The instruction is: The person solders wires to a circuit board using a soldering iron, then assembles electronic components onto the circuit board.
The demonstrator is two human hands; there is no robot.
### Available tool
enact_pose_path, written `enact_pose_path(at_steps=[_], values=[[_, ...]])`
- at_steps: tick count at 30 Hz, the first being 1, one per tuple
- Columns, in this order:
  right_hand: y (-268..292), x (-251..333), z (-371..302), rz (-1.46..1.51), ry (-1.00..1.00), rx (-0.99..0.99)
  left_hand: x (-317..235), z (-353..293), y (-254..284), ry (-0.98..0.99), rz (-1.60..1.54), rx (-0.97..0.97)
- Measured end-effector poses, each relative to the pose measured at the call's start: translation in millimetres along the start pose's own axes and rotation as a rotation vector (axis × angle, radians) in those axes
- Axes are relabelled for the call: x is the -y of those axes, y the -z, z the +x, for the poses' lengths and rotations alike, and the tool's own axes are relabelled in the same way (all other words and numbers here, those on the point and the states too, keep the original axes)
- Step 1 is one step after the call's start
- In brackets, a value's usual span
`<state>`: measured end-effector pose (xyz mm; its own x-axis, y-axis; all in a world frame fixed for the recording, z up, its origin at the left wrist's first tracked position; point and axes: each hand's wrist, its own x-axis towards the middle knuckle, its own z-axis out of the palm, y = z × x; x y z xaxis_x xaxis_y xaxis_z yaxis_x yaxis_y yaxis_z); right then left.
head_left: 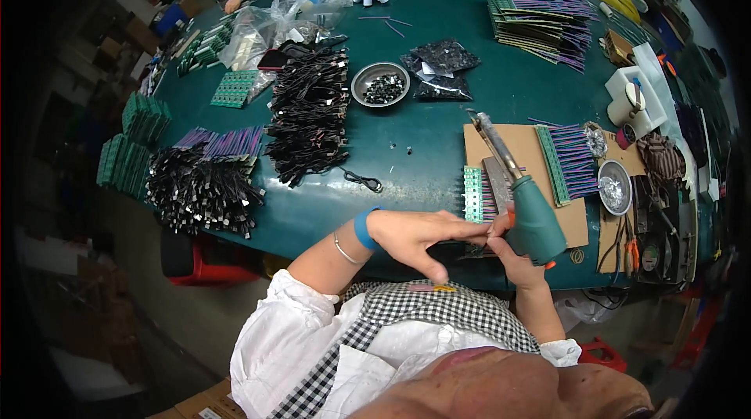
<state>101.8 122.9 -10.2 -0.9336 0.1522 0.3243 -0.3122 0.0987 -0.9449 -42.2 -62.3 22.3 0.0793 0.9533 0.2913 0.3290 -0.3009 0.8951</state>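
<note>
My left hand (411, 233) reaches across with fingers stretched and thumb apart, its fingertips meeting the fingers of my right hand (514, 262). The right fingers are bent in a pinch; whatever is between them is too small to make out. In front of that hand is a soldering iron (540, 223) with a green cone-shaped body and a metal barrel angled up and left; it covers part of the hand, and what supports it does not show. Just beyond the fingers, a green circuit-board panel (472, 194) with purple wires lies on a brown cardboard sheet (485, 141).
Black cable bundles (309, 114) lie at left centre, near a metal bowl (380, 84) of small parts. A wired board panel (552, 165) and a second bowl (615, 186) sit to the right, beside pliers (630, 247). Another person's hand (232, 3) is at far left.
</note>
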Motion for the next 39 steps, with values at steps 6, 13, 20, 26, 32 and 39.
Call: enact_pose_path(at_steps=[6, 13, 20, 26, 32, 39], values=[[6, 7, 5, 0.122, 0.068, -0.063, 22, 16, -22, 0.274, -0.917, -0.036], [8, -2, 4, 0.195, 0.037, -0.175, 8, 33, -24, 0.576, -0.781, -0.358], [10, 5, 11, 0.114, -0.075, -0.389, -5, 41, -32, 0.407, 0.129, -0.762], [5, 9, 4, 0.232, -0.257, -0.294, 2, 46, -44, 0.251, 0.545, -0.724], [4, 9, 4, 0.239, -0.243, -0.361, 9, 48, -48, 0.092, 0.627, -0.695], [4, 1, 5, 0.144, -0.256, -0.339, 7, 45, -41, 0.307, 0.423, -0.613]])
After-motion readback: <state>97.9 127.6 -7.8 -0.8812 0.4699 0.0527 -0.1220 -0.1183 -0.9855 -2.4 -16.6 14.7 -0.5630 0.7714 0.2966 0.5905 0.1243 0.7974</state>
